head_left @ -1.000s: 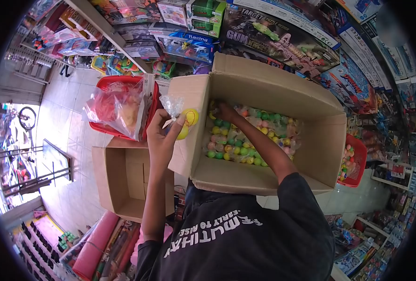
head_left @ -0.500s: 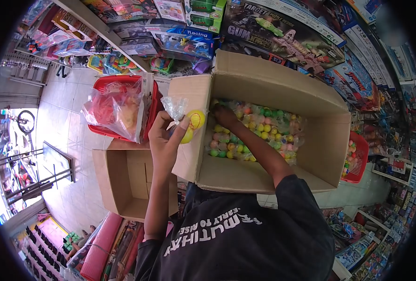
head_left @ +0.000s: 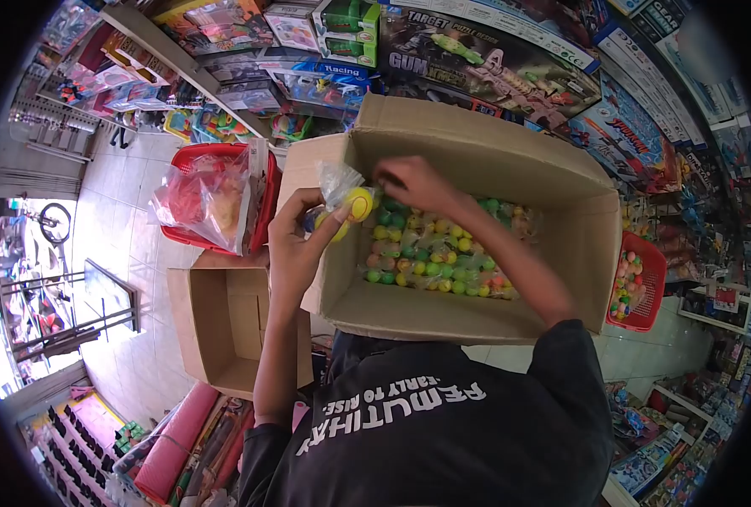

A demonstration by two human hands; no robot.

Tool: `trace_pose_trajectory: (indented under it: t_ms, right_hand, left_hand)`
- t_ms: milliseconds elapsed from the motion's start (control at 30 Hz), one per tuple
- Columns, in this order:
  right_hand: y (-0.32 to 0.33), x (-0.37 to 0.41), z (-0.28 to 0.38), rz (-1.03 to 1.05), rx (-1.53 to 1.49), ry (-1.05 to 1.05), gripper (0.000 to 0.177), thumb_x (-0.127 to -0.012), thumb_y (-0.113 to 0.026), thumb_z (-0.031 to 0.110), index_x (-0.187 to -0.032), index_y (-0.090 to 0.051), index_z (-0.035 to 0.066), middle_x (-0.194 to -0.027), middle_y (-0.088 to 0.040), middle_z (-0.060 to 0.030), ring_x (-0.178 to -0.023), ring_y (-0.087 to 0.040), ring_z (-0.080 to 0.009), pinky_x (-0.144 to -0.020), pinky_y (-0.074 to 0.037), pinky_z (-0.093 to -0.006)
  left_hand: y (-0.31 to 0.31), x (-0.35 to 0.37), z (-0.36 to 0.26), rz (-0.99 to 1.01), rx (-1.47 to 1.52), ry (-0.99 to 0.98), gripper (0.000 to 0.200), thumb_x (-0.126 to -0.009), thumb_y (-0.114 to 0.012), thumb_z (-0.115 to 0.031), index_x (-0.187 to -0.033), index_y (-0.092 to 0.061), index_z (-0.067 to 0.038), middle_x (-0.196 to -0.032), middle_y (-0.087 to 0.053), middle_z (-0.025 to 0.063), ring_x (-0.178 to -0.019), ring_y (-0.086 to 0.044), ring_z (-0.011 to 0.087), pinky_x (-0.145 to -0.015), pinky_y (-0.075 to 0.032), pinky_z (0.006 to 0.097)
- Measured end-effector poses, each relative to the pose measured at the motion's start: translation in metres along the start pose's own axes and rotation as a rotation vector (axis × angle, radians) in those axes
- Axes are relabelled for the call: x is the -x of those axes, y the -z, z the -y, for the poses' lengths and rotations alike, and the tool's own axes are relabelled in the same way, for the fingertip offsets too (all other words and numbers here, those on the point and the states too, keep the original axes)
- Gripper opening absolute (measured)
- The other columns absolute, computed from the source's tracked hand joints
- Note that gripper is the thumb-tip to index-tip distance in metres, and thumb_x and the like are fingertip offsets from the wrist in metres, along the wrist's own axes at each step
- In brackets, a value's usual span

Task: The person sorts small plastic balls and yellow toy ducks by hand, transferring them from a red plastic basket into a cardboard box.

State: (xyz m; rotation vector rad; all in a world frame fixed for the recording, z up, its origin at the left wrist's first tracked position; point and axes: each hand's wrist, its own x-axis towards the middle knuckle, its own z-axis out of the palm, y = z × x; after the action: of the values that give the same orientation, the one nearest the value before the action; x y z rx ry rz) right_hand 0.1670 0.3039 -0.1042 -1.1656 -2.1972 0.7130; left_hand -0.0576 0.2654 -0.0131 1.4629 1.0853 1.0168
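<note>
My left hand (head_left: 301,235) is closed in a pinch on a small clear plastic bag (head_left: 339,181) of yellow balls. One yellow ball (head_left: 359,204) with a mark on it faces up beside my fingertips. Across from it, my right hand (head_left: 411,181) is over the left part of a large cardboard box (head_left: 477,311), its blurred fingers bent and pointing toward the bag. Whether those fingers hold anything cannot be made out. Inside the box lie many bagged small balls (head_left: 443,262) in yellow, green, pink and orange.
A red basket (head_left: 271,203) with plastic bags stands left of the box. Below it sits a smaller cardboard box (head_left: 198,325), open at the top. Another red basket (head_left: 643,314) with colourful balls is at right. Boxed toys (head_left: 494,68) line the shelf ahead.
My right hand has come up out of the far left corner of the large box to near the bag. My left hand still holds the bag, now slightly tilted.
</note>
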Motion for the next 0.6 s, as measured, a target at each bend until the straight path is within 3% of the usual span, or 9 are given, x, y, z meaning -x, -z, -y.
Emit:
trace_pose_trajectory:
  t_ms: [67,167,367,500,600]
  right_hand:
    - [0.039,-0.002,0.039,-0.109,-0.311,-0.111,0.019,-0.077,-0.057,0.01,-0.095,-0.056,0.004,-0.081,-0.059,-0.0072,-0.072,-0.057,-0.0179,-0.064,-0.045,-0.0297]
    - [0.064,0.003,0.062,-0.109,-0.427,0.039,0.024,-0.079,-0.059,0.014,-0.101,-0.056,0.006,-0.08,-0.055,-0.0041,-0.072,-0.052,-0.011,-0.063,-0.042,-0.0247]
    - [0.075,0.007,0.091,-0.002,-0.259,-0.011,0.04,-0.074,-0.065,0.013,-0.111,-0.052,0.006,-0.082,-0.054,-0.0026,-0.072,-0.05,-0.0112,-0.062,-0.041,-0.0255]
    - [0.073,0.005,0.088,0.017,-0.327,-0.016,0.049,-0.073,-0.068,0.011,-0.117,-0.047,0.007,-0.083,-0.054,-0.0026,-0.069,-0.048,-0.0111,-0.06,-0.041,-0.0261]
    - [0.065,0.006,0.09,-0.091,-0.419,0.022,0.052,-0.075,-0.067,0.012,-0.12,-0.043,0.009,-0.072,-0.051,-0.0044,-0.062,-0.047,-0.0139,-0.056,-0.04,-0.0289]
  left_hand:
    - [-0.004,-0.002,0.001,0.01,-0.02,-0.016,0.02,-0.078,-0.068,-0.007,-0.092,-0.056,0.001,-0.085,-0.058,0.0033,-0.077,-0.051,0.0064,-0.069,-0.042,0.0202]
    - [-0.011,-0.006,0.002,0.036,-0.003,-0.032,0.022,-0.077,-0.068,-0.008,-0.093,-0.055,0.0,-0.085,-0.057,0.003,-0.076,-0.05,0.0064,-0.068,-0.041,0.0204]
    - [-0.022,-0.006,-0.02,0.04,0.025,-0.055,0.026,-0.076,-0.069,-0.008,-0.093,-0.051,-0.001,-0.085,-0.053,0.0022,-0.08,-0.05,0.0074,-0.07,-0.041,0.021]
    - [-0.024,-0.008,-0.02,0.018,0.035,-0.088,0.026,-0.075,-0.07,-0.008,-0.091,-0.051,-0.001,-0.086,-0.053,0.0033,-0.082,-0.051,0.0086,-0.073,-0.041,0.022]
    - [-0.024,-0.01,-0.024,0.044,0.057,-0.053,0.025,-0.075,-0.069,-0.007,-0.092,-0.05,-0.003,-0.09,-0.052,0.0033,-0.088,-0.05,0.0101,-0.079,-0.04,0.0246]
